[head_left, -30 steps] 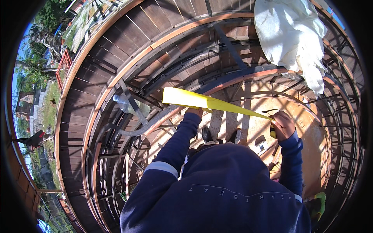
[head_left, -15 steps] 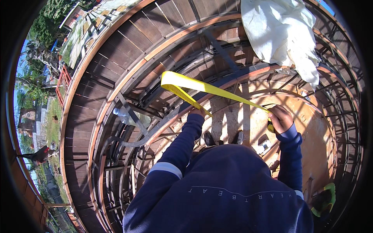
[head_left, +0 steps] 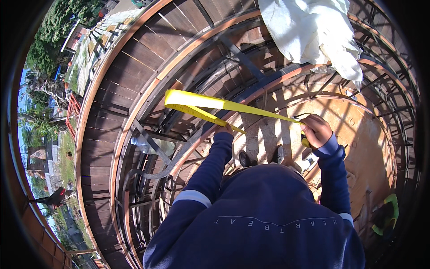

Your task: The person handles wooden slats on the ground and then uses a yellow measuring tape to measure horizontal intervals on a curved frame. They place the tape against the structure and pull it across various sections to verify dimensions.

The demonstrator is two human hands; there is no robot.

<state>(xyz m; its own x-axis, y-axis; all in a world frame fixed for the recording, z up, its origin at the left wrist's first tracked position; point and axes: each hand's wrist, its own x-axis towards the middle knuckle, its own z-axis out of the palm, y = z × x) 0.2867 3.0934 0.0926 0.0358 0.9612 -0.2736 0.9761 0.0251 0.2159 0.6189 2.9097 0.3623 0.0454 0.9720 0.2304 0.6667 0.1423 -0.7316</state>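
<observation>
A yellow tape measure blade [head_left: 210,104] stretches from my right hand [head_left: 317,130] out to the left, bends back at its far end and returns to my left hand [head_left: 224,130]. My right hand is closed around the tape measure case [head_left: 305,141], of which only a yellow edge shows. My left hand pinches the folded-back end of the blade. Both arms wear dark blue sleeves. My black shoes [head_left: 244,158] stand on the curved wooden formwork [head_left: 358,134] below.
Curved brown timber boards [head_left: 130,85] and steel reinforcement bars [head_left: 156,188] ring the spot. A white sheet [head_left: 309,31] lies at the upper right. A plastic bottle [head_left: 141,143] rests among the bars on the left. A green object [head_left: 389,215] sits at lower right.
The tape's left end has folded back on itself into a loop toward my left hand. My right hand has stayed near the case, and the view has shifted slightly.
</observation>
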